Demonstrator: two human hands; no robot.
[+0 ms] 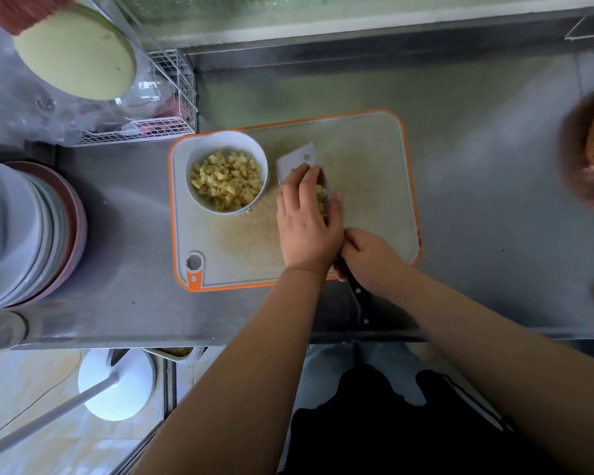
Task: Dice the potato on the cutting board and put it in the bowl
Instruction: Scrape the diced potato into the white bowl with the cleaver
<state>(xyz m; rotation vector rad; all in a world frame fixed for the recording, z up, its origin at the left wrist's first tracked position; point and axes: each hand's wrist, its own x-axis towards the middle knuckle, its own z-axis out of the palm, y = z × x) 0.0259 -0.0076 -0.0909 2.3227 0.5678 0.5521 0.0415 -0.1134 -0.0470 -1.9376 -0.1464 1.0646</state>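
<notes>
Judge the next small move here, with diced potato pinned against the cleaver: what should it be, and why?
Probably carry the cleaver left and tip its load into the bowl. The left hand presses potato dice against the blade, the right hand holds the handle, and the bowl sits just beside it on the cutting board.

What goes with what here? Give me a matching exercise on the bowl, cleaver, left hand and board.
Things:
1. bowl
2. cleaver
3. left hand
4. board

States:
a. orange rim, lying on the steel counter
b. handle gripped by the right hand
c. resting on the cleaver blade, over potato dice
d. standing on the board's left end, holding potato dice

Pairs: 1-d, 2-b, 3-c, 4-a
</notes>
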